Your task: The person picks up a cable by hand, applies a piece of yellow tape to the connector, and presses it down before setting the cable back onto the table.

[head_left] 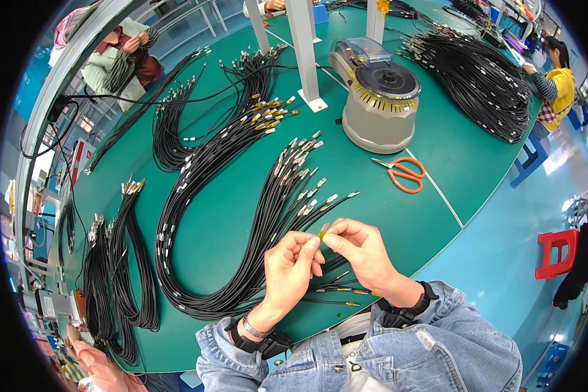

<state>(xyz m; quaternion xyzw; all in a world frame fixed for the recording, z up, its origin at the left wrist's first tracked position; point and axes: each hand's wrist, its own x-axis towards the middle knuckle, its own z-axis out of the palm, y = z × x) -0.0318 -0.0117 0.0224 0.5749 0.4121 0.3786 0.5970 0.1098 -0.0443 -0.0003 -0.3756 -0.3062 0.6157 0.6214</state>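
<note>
Close in front of me, my left hand (289, 266) and my right hand (364, 253) meet, thumbs and fingertips pinching at a cable end (323, 230) with yellow film tape on it. Its tip points up between the fingers; the fingers hide part of it. Under my hands runs a large looped bundle of black cables (261, 238), with silvery connectors and white labels at one end. A few cable ends with yellow tape (350, 303) stick out below my right hand. Other ends of the bundle, farther left, also carry yellow tape (268, 117).
Beyond my right hand lie orange-handled scissors (408, 175) and a grey round tape dispenser (379, 124). Metal posts (302, 52) rise from the green table (346, 170). More cable bundles (473, 81) lie far right and left. Other people sit around; a red stool (556, 255) stands right.
</note>
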